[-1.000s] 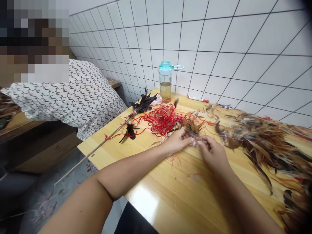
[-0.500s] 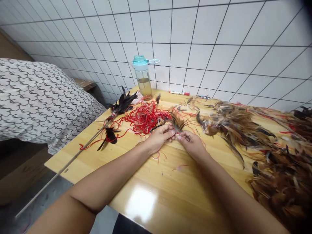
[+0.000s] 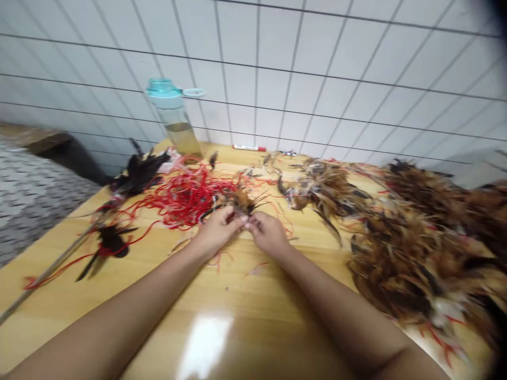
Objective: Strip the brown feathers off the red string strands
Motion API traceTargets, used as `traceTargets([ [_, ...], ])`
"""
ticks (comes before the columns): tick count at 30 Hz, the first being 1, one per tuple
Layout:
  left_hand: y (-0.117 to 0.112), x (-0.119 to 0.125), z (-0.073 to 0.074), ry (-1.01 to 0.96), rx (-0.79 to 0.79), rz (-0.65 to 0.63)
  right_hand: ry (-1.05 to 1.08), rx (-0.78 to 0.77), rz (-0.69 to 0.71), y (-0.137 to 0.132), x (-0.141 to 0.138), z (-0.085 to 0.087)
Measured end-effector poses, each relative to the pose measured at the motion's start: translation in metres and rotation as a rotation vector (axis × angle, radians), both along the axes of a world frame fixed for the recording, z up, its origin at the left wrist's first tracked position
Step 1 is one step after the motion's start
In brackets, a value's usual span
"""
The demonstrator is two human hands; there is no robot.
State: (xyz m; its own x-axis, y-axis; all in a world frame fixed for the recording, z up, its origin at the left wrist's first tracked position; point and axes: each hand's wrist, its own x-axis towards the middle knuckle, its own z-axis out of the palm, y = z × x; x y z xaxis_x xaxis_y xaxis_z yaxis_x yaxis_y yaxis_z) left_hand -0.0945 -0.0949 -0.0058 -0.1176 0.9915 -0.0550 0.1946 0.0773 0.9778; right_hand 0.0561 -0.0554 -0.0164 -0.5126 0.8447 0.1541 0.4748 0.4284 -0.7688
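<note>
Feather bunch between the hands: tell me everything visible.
The small feather bunch is brown with darker, thin wisps, fanned out away from the person. The left hand pinches its base; the right hand meets it there with its fingertips, grip blurred. It is just right of the red string pile; any binding can't be made out.

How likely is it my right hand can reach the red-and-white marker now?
Probably yes, with a forward stretch: only low loose feathers and red threads seem to lie between the marker and the right hand. Its fingers are busy at the brown feather tuft, though.
</note>
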Motion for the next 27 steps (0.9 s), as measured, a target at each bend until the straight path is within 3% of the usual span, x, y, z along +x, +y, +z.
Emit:
traceTargets([
  [2,0.001,-0.001,-0.002,0.048,0.002,-0.014,0.005,-0.005,-0.017,-0.002,0.000,0.002],
  [10,0.001,-0.002,0.002,-0.059,0.046,-0.087,0.175,-0.186,-0.156,0.001,0.005,0.005],
  [12,0.001,-0.003,0.004,0.013,0.030,-0.077,0.240,-0.148,-0.146,0.001,0.008,0.019],
  [15,0.001,-0.006,0.004,0.106,0.013,-0.082,0.230,-0.044,-0.115,-0.008,0.025,0.054],
  [18,0.000,-0.007,0.002,0.138,-0.015,-0.091,0.193,0.075,-0.137,-0.029,0.060,0.095],
  [21,-0.002,-0.008,0.000,0.168,-0.051,-0.096,0.182,0.163,-0.287,-0.057,0.112,0.126],
  [24,-0.003,-0.008,0.001,0.225,-0.065,-0.089,0.123,0.267,-0.552,-0.085,0.175,0.136],
  [27,-0.004,-0.006,0.002,0.252,-0.061,-0.077,-0.059,0.363,-0.807,-0.110,0.242,0.131],
])
